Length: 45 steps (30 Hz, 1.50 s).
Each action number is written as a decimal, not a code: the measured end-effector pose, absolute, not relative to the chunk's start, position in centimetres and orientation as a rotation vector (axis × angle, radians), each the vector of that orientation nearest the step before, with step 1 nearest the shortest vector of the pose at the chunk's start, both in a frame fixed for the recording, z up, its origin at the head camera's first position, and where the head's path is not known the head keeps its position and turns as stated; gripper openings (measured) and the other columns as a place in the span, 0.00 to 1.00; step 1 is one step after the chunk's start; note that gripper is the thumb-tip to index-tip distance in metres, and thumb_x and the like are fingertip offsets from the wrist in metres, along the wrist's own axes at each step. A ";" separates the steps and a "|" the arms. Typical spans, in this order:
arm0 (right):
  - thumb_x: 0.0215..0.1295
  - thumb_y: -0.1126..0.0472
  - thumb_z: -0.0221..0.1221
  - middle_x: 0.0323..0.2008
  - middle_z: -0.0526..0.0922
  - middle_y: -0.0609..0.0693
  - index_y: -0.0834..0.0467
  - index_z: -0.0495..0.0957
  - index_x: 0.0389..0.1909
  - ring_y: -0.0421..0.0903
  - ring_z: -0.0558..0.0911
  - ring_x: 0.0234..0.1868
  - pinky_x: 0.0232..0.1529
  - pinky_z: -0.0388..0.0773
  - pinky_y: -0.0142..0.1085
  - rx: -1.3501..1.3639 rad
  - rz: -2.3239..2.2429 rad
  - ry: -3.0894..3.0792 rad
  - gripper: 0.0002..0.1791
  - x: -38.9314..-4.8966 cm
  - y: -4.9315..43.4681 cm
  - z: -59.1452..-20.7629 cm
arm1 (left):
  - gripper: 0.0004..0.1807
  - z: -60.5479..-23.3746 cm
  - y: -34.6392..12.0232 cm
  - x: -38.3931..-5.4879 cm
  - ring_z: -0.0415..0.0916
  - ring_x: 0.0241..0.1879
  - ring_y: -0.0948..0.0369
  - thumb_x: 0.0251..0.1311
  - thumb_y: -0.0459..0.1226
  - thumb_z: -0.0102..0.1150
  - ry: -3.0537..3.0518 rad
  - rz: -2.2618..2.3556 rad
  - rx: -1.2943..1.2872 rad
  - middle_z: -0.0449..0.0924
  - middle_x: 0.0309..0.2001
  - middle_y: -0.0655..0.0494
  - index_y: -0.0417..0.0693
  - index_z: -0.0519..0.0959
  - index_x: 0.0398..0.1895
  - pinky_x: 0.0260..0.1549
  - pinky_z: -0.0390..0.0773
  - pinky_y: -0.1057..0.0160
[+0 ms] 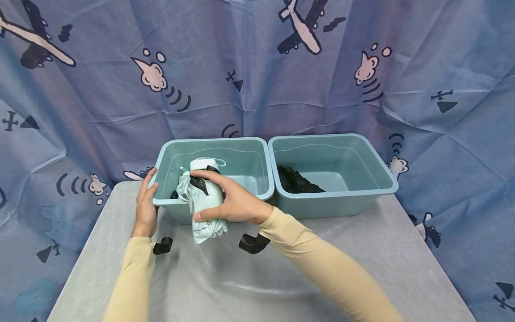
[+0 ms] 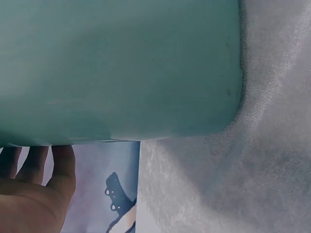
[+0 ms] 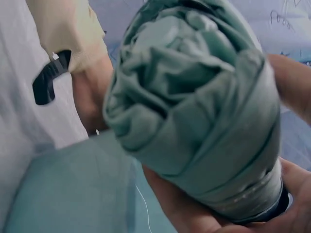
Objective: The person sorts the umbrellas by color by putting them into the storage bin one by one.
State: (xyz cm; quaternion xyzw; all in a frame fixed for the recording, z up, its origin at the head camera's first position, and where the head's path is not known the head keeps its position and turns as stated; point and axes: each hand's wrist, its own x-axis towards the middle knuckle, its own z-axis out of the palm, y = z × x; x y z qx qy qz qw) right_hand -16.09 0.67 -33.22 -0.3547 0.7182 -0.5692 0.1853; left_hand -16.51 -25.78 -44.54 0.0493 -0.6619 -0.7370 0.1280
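A folded pale green umbrella [image 1: 207, 201] with a white end and cord loop tilts over the front rim of the left bin [image 1: 249, 142]. My right hand [image 1: 229, 197] grips it across the middle, thumb on the near side. In the right wrist view the bundled fabric of the umbrella [image 3: 194, 111] fills the centre. A black patch shows between fabric and fingers. Fingers of my left hand [image 1: 145, 205] rest against the bin's left side near the rim; the left wrist view shows that hand [image 2: 39, 194] at the bin wall, its thumb hidden.
Beside the left bin stands a matching bin [image 1: 338, 196], with a crumpled black item [image 1: 299, 181] inside. Pale green fabric [image 1: 183, 187] and a small black thing [image 1: 174, 194] show inside the left bin. A patterned curtain [image 1: 257, 67] hangs behind the grey-covered table [image 1: 225, 286].
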 end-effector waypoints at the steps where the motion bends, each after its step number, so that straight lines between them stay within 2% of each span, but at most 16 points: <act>1: 0.53 0.66 0.76 0.58 0.74 0.51 0.48 0.64 0.75 0.45 0.80 0.42 0.44 0.80 0.36 -0.975 -1.612 2.017 0.49 -16.6 0.5 -33.0 | 0.28 -44.6 -25.8 -16.5 0.55 0.73 0.51 0.81 0.39 0.34 -1.925 -2.144 0.144 0.53 0.78 0.53 0.59 0.56 0.81 0.67 0.58 0.51; 11: 0.52 0.65 0.77 0.60 0.73 0.50 0.48 0.66 0.75 0.46 0.79 0.48 0.50 0.77 0.34 -0.775 -1.584 2.027 0.49 -22.0 -1.5 -31.5 | 0.28 -44.6 -25.8 -16.6 0.53 0.75 0.52 0.81 0.39 0.34 -1.925 -2.138 0.132 0.51 0.79 0.54 0.58 0.56 0.81 0.71 0.53 0.48; 17: 0.53 0.67 0.76 0.58 0.73 0.54 0.45 0.66 0.75 0.48 0.80 0.46 0.46 0.80 0.37 -0.606 -1.582 1.997 0.49 -25.2 -3.0 -31.9 | 0.28 -44.6 -25.8 -16.6 0.52 0.75 0.51 0.81 0.39 0.34 -1.915 -2.159 0.133 0.51 0.79 0.54 0.59 0.55 0.81 0.71 0.53 0.47; 25: 0.54 0.68 0.75 0.61 0.71 0.56 0.46 0.66 0.75 0.49 0.79 0.46 0.45 0.80 0.38 -0.483 -1.555 2.003 0.48 -27.8 -4.5 -33.9 | 0.28 -44.6 -25.9 -16.6 0.52 0.75 0.51 0.81 0.39 0.33 -1.925 -2.151 0.129 0.51 0.79 0.54 0.59 0.55 0.81 0.71 0.52 0.47; 28: 0.54 0.69 0.75 0.66 0.68 0.58 0.47 0.65 0.76 0.49 0.77 0.51 0.47 0.79 0.37 -0.460 -1.524 2.025 0.48 -28.5 -4.9 -34.7 | 0.28 -44.6 -25.9 -16.7 0.52 0.75 0.51 0.81 0.39 0.34 -1.923 -2.150 0.124 0.51 0.79 0.54 0.58 0.55 0.81 0.71 0.52 0.46; 33: 0.54 0.70 0.74 0.76 0.56 0.56 0.51 0.64 0.77 0.52 0.71 0.60 0.51 0.77 0.38 -0.482 -1.453 2.078 0.49 -29.3 -5.3 -35.9 | 0.28 -44.8 -25.9 -16.7 0.53 0.75 0.52 0.81 0.39 0.34 -1.922 -2.146 0.123 0.52 0.79 0.54 0.57 0.56 0.81 0.71 0.52 0.45; 36: 0.54 0.71 0.74 0.77 0.54 0.56 0.52 0.64 0.77 0.54 0.69 0.66 0.56 0.75 0.41 -0.500 -1.409 2.110 0.49 -29.7 -5.4 -36.5 | 0.28 -44.8 -25.9 -16.8 0.53 0.74 0.52 0.81 0.39 0.34 -1.915 -2.150 0.124 0.52 0.79 0.54 0.56 0.56 0.81 0.70 0.52 0.46; 41: 0.55 0.69 0.74 0.79 0.52 0.53 0.51 0.65 0.76 0.53 0.59 0.74 0.63 0.70 0.41 -0.505 -1.302 2.178 0.48 -30.0 -5.9 -37.4 | 0.28 -44.8 -25.9 -16.8 0.53 0.74 0.52 0.81 0.38 0.34 -1.909 -2.155 0.124 0.52 0.79 0.54 0.57 0.56 0.81 0.70 0.52 0.46; 45: 0.56 0.68 0.74 0.80 0.50 0.53 0.50 0.65 0.76 0.55 0.62 0.73 0.63 0.71 0.44 -0.464 -1.267 2.156 0.47 -30.1 -6.4 -37.9 | 0.28 -44.7 -25.9 -16.8 0.53 0.74 0.53 0.81 0.38 0.34 -1.915 -2.148 0.127 0.52 0.79 0.55 0.58 0.56 0.81 0.71 0.52 0.45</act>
